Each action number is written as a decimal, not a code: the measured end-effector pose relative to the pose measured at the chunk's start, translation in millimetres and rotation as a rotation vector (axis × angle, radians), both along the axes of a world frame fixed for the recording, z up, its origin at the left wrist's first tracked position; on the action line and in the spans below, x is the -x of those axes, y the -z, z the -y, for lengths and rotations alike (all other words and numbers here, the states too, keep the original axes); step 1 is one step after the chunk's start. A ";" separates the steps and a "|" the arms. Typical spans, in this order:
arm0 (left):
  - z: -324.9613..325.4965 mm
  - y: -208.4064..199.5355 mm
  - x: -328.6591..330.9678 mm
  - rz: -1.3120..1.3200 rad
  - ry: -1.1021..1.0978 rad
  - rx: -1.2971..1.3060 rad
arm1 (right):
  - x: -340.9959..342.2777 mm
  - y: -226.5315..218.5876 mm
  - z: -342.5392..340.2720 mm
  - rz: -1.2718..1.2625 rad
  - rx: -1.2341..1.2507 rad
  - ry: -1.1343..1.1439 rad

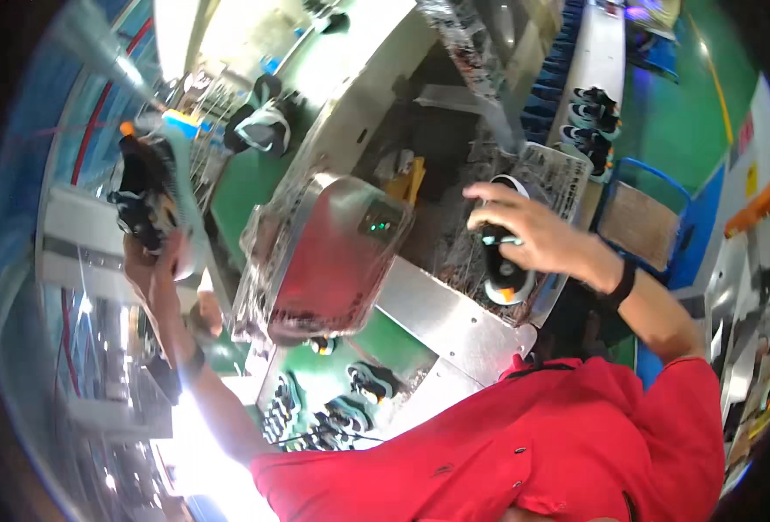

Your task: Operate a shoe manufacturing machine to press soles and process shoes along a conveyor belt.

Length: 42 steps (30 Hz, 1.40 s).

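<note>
Out at the far left, my left hand (151,268) is closed on a dark sneaker (145,187) with an orange patch and a pale sole, held up with its toe end hidden from clear view by blur. On the right, my right hand (537,233) wraps over a second sneaker (508,283), black with a white sole and a small orange mark. That sneaker rests on a worn metal platform (554,187) of the machine, and my thumb and fingers lie across its middle.
Between my hands stands a plastic-wrapped red machine box (337,261) with green lights. Several sneakers (341,413) lie on a lower shelf, more (589,130) on a white conveyor at the far right. A blue-framed stool (637,222) stands right. Another person's hand (208,304) shows left.
</note>
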<state>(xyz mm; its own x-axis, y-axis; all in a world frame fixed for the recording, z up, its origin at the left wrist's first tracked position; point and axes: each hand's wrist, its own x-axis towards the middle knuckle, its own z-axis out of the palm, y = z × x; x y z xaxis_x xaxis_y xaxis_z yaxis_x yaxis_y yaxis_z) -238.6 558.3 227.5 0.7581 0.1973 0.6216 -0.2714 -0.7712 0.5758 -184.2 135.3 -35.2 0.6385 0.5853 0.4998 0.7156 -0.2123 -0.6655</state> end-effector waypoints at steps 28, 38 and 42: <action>265.5 246.4 6.2 -0.021 0.372 -0.152 | 7.7 -26.0 74.4 0.395 0.398 0.102; 254.9 241.3 -10.9 -0.039 0.361 -0.168 | 30.6 -30.7 44.7 0.350 0.586 0.046; 252.0 230.4 -23.1 -0.153 0.335 -0.144 | 30.8 -30.7 38.4 0.283 0.602 0.116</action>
